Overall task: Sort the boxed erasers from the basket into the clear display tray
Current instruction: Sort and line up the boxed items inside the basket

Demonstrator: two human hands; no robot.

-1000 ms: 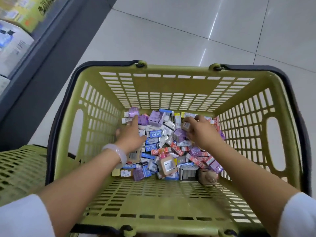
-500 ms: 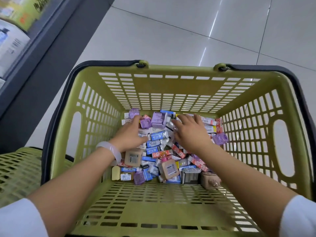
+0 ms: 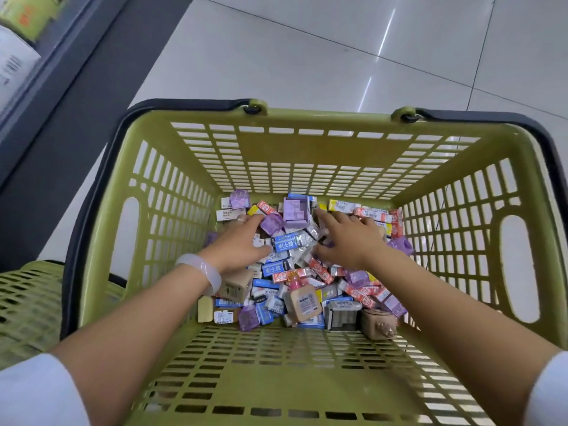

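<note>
the green basket [image 3: 313, 155] is open on top, so a hand can go straight down into it. its four slotted walls stand high all around – no way in from the sides. the near part of the basket floor is bare. the far part is full of small boxes [image 3: 295, 265], packed tight and touching. both arms reach in, the left hand [image 3: 236, 244] and right hand [image 3: 347, 241] lying on the pile – a small gap between them.
</note>
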